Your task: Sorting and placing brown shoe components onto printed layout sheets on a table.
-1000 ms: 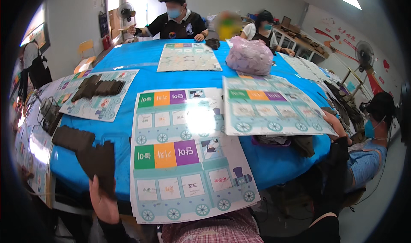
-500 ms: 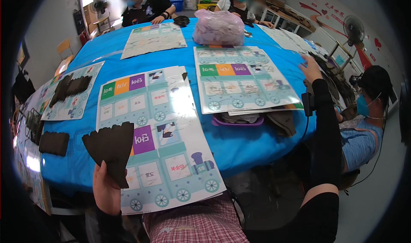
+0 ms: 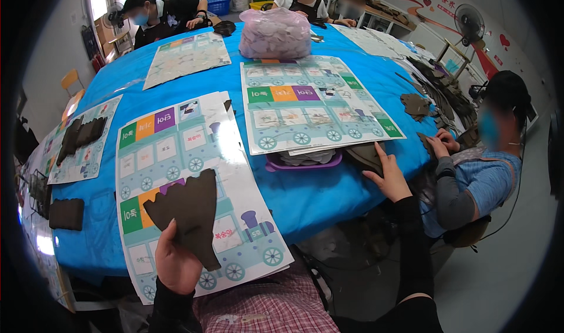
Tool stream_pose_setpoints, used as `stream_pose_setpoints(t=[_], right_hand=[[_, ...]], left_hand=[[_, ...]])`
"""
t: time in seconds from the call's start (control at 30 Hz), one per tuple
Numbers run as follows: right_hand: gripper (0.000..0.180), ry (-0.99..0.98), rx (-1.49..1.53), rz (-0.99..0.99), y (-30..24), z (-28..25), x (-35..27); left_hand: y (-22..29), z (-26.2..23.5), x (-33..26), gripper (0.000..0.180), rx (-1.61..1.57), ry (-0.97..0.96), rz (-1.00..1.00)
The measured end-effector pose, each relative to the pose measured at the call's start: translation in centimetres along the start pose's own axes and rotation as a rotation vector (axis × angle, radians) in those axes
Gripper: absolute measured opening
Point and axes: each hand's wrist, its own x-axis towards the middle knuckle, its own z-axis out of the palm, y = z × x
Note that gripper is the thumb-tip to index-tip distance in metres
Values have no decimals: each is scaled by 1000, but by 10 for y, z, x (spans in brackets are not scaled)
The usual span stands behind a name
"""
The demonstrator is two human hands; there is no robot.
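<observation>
My left hand [image 3: 176, 263] is closed on a dark brown flat piece [image 3: 191, 218] with a scalloped upper edge, fanning out from a narrower lower end. That piece is held over a printed sheet [image 3: 170, 157] with train-car pictures, hiding part of it. Farther right, my right hand [image 3: 390, 174] has its thumb and index finger spread at the edge of another dark brown piece [image 3: 363, 155]. Much of this second piece lies hidden beneath a stack of similar printed sheets [image 3: 320, 107]; whether the fingers touch it is hard to tell.
A purple basket [image 3: 305, 164] with pale grey pieces sits partly under the stacked sheets. Dark bundles [image 3: 66, 214] lie at the left on the blue tablecloth [image 3: 329, 204]. A pink bag [image 3: 275, 34] stands at the back. A person [image 3: 484, 174] works close by on the right.
My right hand has come down and toward me, from above the table's right side to the dark piece by the basket. My left hand has shifted slightly right with its brown piece.
</observation>
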Motion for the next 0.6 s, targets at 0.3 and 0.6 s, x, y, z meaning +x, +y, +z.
stream_pose_setpoints(t=[0.3, 0.6], right_hand=[[74, 28, -322, 49, -16, 8, 11], [58, 102, -612, -117, -3, 9, 22]], left_hand=[[-2, 25, -18, 50, -1, -208, -161], [-1, 15, -21, 54, 228, -231, -127]])
